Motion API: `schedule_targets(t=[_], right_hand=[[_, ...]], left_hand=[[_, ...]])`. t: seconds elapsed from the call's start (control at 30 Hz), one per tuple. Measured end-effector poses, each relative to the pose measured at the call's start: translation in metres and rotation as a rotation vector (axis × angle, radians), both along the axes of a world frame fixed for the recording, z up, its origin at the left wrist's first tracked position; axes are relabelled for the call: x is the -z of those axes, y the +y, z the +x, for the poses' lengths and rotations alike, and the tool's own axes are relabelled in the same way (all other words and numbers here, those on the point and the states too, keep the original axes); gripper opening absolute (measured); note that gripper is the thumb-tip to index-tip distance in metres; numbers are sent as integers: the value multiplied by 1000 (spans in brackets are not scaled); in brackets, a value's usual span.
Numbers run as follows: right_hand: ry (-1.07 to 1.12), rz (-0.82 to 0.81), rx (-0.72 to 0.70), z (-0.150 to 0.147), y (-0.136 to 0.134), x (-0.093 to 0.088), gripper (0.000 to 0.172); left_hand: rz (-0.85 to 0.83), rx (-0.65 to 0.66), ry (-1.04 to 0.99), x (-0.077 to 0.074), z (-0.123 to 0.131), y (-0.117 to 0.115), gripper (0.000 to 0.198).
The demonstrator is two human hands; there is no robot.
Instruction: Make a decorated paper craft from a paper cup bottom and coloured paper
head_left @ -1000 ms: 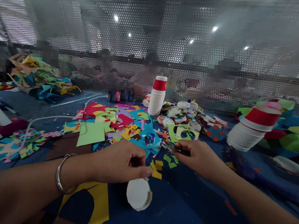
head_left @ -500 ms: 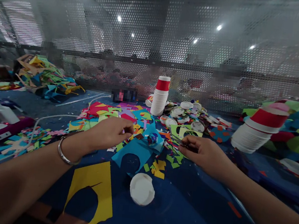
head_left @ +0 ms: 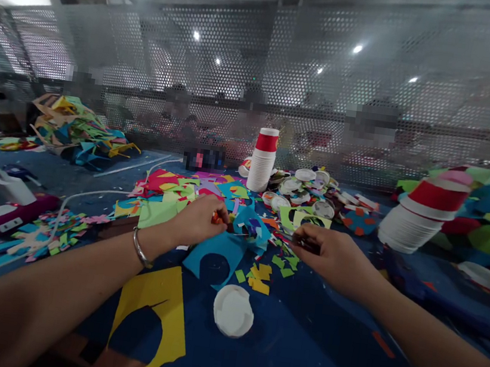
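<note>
Yellow cut-out sheet (head_left: 154,286) flat on the bench (head_left: 317,349). Left hand (head_left: 199,221): fingers curled over paper scraps (head_left: 207,186), tips by an orange bit (head_left: 217,218); cannot tell whether the grip has hold of it. Light fingertip pinch probably suits. Blue cut-out paper (head_left: 228,246) between hands; white round lid (head_left: 233,311) nearer. Right hand (head_left: 298,241): grip closed around a slim dark tool (head_left: 309,244), best kept low, clear of the left fingertips.
</note>
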State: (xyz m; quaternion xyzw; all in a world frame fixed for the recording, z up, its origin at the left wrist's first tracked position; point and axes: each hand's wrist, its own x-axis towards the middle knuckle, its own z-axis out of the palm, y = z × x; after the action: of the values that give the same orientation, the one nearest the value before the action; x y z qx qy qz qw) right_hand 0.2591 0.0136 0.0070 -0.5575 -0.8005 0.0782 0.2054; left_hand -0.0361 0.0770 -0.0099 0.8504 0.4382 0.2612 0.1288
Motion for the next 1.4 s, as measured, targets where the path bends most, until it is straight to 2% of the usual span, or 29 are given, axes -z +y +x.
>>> schedule_targets(t=[0.2,0.4,0.53,0.63,0.8,0.9,1.0,1.07,1.13,1.2,1.4], right_hand=[[-56,-18,-4,-3,-2,-1,16],[-135,-48,0,-9,-7,-3,7],[-153,-45,0,-9,-7,-2,8],[-166,-43,8,-8,-7,-2,9],[-180,-49,2,-8,-6,-1,9],[-185,-52,-3,-8,-5,-1,10],[-190,-52,-1,-8,-5,-1,10],[-192,-50,0,-7,-5,0,10],[-193,-47,3,-6,-5,1,11],[-192,-46,5,-5,-5,1,11],[-190,-42,16,-5,-5,2,11]], left_hand=[[-118,-27,-190,-5,-10,7,12],[-40,-103,-339,-10,-22,17,12],[8,-144,-482,-23,-23,13,30],[-105,-61,-482,-35,-20,-2,33],[-529,223,-231,-43,-19,-29,19],[-594,269,-81,-44,-22,-35,29],[-532,266,69,-45,-23,-34,47],[-420,196,131,-43,-24,-29,49],[-300,130,175,-38,-24,-24,48],[-228,119,210,-32,-23,-18,46],[-161,130,178,-26,-20,-10,22]])
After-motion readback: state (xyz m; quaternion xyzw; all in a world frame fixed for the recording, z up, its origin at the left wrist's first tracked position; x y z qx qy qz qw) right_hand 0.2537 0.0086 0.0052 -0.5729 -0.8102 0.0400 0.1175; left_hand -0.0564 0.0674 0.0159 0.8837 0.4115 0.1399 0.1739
